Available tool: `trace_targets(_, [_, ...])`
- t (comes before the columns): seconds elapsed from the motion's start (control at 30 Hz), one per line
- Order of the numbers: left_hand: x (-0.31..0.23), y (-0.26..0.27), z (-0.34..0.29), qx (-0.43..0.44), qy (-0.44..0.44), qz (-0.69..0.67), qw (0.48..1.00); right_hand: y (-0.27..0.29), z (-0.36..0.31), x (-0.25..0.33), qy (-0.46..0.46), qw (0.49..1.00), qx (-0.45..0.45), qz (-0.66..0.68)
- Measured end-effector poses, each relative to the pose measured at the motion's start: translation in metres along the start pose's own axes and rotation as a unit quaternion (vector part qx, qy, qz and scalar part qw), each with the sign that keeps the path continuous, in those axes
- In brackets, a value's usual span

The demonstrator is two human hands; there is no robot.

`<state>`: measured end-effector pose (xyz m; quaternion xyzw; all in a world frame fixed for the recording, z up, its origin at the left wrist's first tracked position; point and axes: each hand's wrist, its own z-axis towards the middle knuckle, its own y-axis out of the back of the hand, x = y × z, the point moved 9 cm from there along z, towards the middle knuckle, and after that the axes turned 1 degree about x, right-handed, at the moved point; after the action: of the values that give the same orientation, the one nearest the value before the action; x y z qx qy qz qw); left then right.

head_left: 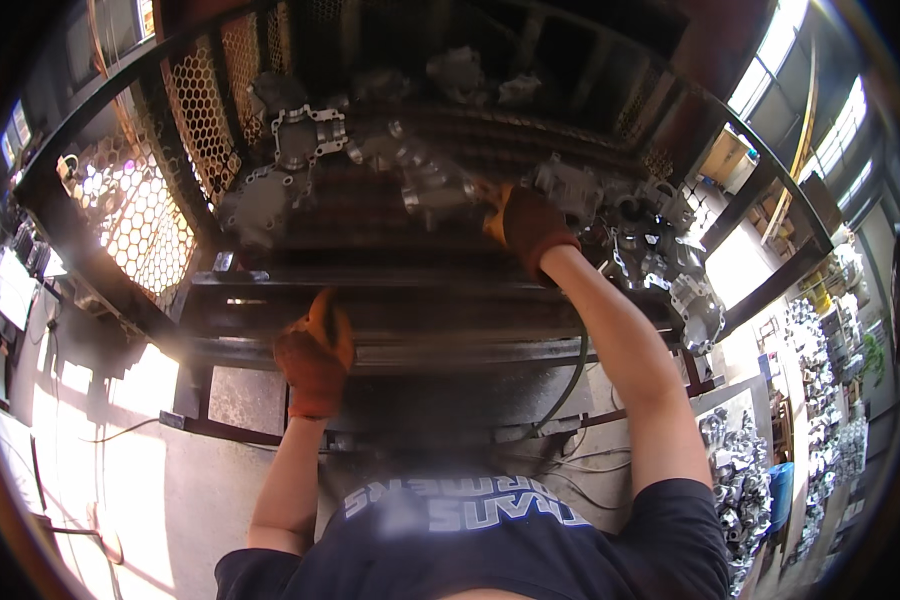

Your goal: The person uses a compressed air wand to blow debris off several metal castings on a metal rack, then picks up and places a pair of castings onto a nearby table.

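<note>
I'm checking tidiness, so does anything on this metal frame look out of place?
Slightly: on the right, silver castings are jumbled together at mixed angles, with one casting at the near corner, perhaps easily knocked. I see no clear damage.

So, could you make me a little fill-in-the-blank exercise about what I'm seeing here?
1. The left hand and the right hand are not bare; each wears a ____.
2. Of the two, the ____ hand reaches farther forward, close to the grey metal parts.
3. The dark shirt has ____ sleeves.
4. The sunlit honeycomb mesh panel stands toward the picture's ____ side.

Missing words: glove; right; short; left.
</note>
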<state>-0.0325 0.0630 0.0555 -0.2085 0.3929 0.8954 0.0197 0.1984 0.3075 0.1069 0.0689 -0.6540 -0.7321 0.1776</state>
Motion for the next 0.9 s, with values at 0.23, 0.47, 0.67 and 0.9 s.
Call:
trace_targets(0.23, [-0.008, -0.003, -0.006, -0.032, -0.011, 0.0, 0.999, 0.032, -0.008, 0.011, -0.051, 0.998, 0.0, 0.039])
trace_targets(0.47, [-0.004, -0.005, -0.006, -0.015, 0.004, -0.024, 1.0, 0.027, 0.016, 0.047, 0.026, 0.997, -0.035, 0.059])
trace_targets(0.67, [-0.008, -0.005, -0.005, 0.013, 0.0, -0.034, 0.999, 0.032, 0.014, 0.056, 0.067, 0.994, -0.062, 0.062])
trace_targets(0.9, [-0.01, -0.02, 0.012, 0.083, -0.054, -0.131, 0.986, 0.039, -0.029, 0.0, 0.082, 0.993, -0.08, 0.036])
